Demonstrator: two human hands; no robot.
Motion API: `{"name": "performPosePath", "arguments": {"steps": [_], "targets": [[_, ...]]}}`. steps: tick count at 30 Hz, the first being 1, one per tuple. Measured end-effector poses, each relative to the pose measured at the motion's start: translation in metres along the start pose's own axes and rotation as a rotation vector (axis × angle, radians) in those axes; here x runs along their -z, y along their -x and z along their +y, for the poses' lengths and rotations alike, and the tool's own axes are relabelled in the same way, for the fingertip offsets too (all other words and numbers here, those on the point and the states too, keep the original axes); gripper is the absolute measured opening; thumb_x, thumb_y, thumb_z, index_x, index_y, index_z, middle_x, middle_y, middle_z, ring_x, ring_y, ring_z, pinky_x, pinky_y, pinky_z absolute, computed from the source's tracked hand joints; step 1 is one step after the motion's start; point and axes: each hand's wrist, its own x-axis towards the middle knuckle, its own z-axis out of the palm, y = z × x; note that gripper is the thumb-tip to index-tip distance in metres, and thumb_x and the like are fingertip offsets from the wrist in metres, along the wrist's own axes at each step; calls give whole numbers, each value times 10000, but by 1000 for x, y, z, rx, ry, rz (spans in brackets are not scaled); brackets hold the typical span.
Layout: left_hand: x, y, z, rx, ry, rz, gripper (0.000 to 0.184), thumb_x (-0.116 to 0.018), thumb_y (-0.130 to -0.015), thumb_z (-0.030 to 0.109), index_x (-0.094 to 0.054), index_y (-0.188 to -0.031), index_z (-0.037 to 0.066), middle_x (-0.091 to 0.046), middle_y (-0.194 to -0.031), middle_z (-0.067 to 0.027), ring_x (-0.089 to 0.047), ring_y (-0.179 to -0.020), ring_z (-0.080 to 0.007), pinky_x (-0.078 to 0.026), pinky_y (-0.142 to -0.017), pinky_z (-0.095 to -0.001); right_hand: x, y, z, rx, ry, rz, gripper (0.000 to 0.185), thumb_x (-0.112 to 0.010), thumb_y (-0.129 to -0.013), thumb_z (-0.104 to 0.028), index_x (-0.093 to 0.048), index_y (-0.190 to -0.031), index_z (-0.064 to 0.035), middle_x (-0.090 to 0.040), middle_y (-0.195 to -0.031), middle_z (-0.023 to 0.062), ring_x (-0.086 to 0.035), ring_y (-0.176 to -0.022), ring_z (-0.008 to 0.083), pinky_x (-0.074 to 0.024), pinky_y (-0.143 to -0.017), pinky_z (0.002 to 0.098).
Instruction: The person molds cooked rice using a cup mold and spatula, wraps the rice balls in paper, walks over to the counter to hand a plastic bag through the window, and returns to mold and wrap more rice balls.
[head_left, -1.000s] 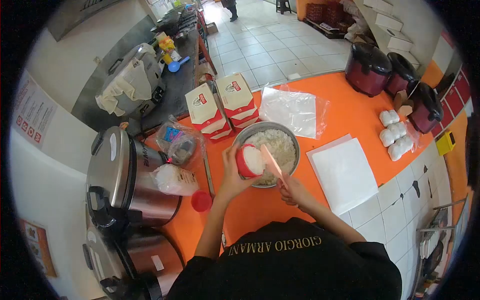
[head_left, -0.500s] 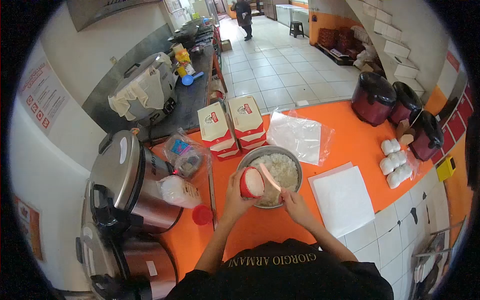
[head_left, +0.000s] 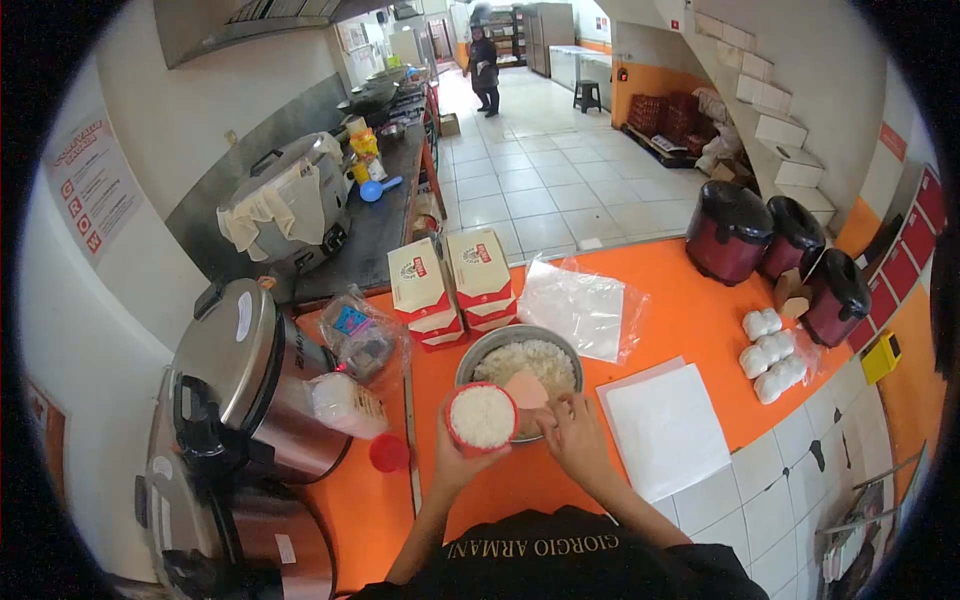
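My left hand (head_left: pixel 462 462) is wrapped round a red cup (head_left: pixel 479 448) filled level with white rice (head_left: pixel 483 413). The fingers of my right hand (head_left: pixel 580 440) grip a pink rice paddle (head_left: pixel 527 391), whose blade is beside the cup's right edge. Both are over the near side of a round metal bowl (head_left: pixel 573 362). Inside the bowl lies cooked rice (head_left: pixel 540 358), partly hidden by the cup and paddle. Another red cup (head_left: pixel 389 453) sits on the table to the left of my left hand.
Red-and-white boxes (head_left: pixel 478 265) stand behind the bowl. Plastic bags (head_left: pixel 575 308) and white paper sheets (head_left: pixel 668 430) lie to the right. Large steel cookers (head_left: pixel 250 370) are at the left, dark red rice cookers (head_left: pixel 728 232) at the far right. A person (head_left: pixel 484 70) stands in the background.
The cup has been turned from tilted to nearly upright, its rice now level with the rim. The paddle has moved down beside it. My view has tilted upward slightly.
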Motion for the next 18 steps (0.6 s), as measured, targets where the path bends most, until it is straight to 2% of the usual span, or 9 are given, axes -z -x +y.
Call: {"name": "performPosePath", "arguments": {"steps": [1,3,4,6,12,15,16,17,18], "targets": [[-12,4,23,10,77,-12,941,-843,-512,153,-286,-1262,41,-407,-1237,-117,-432,-1140,-232,-360,-960,-394,6,6,-2,3,10,8,359,-488,-878,-315,-565,-1001,14,-492,-1134,199,-509,-1007,301,-464,-734,411],[-32,14,30,26,176,-124,940,-846,-511,168,-296,-1262,39,-399,-1244,-113,-420,-1150,-224,-356,-963,-388,19,21,-6,-372,-1033,-293,486,-432,-886,-433,-513,-1123,-16,-449,-1227,149,-460,-1102,243,-430,-842,365],[-43,18,33,53,265,-235,940,-850,-510,183,-306,-1262,37,-391,-1250,-109,-408,-1161,-216,-352,-965,-382,31,30,-10,-371,-1024,-277,486,-432,-886,-433,-513,-1123,-16,-449,-1227,149,-460,-1102,243,-430,-842,365],[-68,23,50,21,185,-383,956,-857,-497,201,-311,-1263,35,-391,-1254,-107,-412,-1157,-214,-352,-963,-374,55,53,-17,-854,-2032,-399,574,-364,-879,-517,-447,-1222,-64,-469,-1230,79,-453,-1119,207,-399,-910,374],[-154,56,53,94,119,-776,1072,-877,-452,259,-260,-1298,30,-359,-1287,-127,-371,-1193,-228,-348,-967,-369,96,137,17,-951,-1891,-9,614,-260,-889,-534,-341,-1301,-87,-460,-1254,108,-496,-1100,257,-429,-897,429],[-196,79,57,122,185,-1041,1095,-877,-450,268,-239,-1307,31,-352,-1290,-130,-359,-1202,-230,-339,-975,-374,108,204,39,-505,-2130,102,655,-275,-882,-540,-340,-1288,-31,-490,-1203,157,-528,-1047,277,-429,-905,430],[-212,87,58,149,198,-1147,1102,-878,-450,271,-232,-1311,32,-349,-1291,-131,-355,-1206,-231,-336,-978,-376,133,210,23,-849,-1850,223,686,-283,-869,-566,-335,-1294,-30,-487,-1209,152,-526,-1048,276,-428,-909,425],[-227,98,61,172,217,-1229,1110,-878,-450,274,-225,-1314,32,-346,-1292,-132,-350,-1209,-231,-333,-980,-378,116,237,44,-472,-2293,247,566,-298,-908,-460,-398,-1246,-17,-502,-1189,170,-540,-1024,278,-440,-881,418],[-241,113,58,190,230,-1304,1117,-878,-449,277,-217,-1317,33,-344,-1293,-133,-346,-1212,-232,-330,-983,-379,125,257,41,-811,-2223,378,552,-290,-914,-454,-399,-1253,-32,-490,-1214,150,-535,-1035,256,-436,-887,410]]}}
